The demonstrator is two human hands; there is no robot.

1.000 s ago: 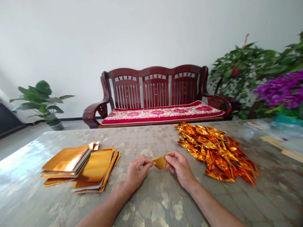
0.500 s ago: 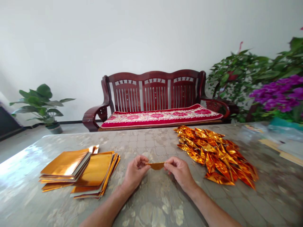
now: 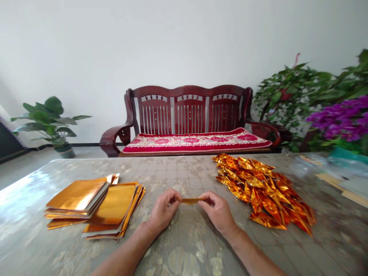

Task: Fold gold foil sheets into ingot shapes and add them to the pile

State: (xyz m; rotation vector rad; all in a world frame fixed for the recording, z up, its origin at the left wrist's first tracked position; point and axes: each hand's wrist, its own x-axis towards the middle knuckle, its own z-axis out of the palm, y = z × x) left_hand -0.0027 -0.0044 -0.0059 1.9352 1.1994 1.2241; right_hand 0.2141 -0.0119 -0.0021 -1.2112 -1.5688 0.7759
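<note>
Between my two hands a small piece of folded gold foil paper (image 3: 190,201) is stretched level above the table. My left hand (image 3: 166,207) pinches its left end between thumb and fingers. At the right end, my right hand (image 3: 217,209) pinches it the same way. Only a narrow gold strip shows; its ends are covered by my fingertips. To the left lie stacks of flat gold foil sheets (image 3: 116,203). On the right is a heap of folded gold foil pieces with pointed ends (image 3: 263,188).
The table (image 3: 184,245) has a grey patterned cover. Clear plastic bags and papers (image 3: 349,180) lie at its right end, near purple flowers (image 3: 339,117). Behind the table stands a dark red wooden bench (image 3: 189,92) with a red floral cover. A potted plant (image 3: 51,126) is at the left.
The foil piece shows as a thinner strip now; the rounded part hanging below its top edge is no longer seen. Both hands stay in nearly the same place, and the view has shifted slightly.
</note>
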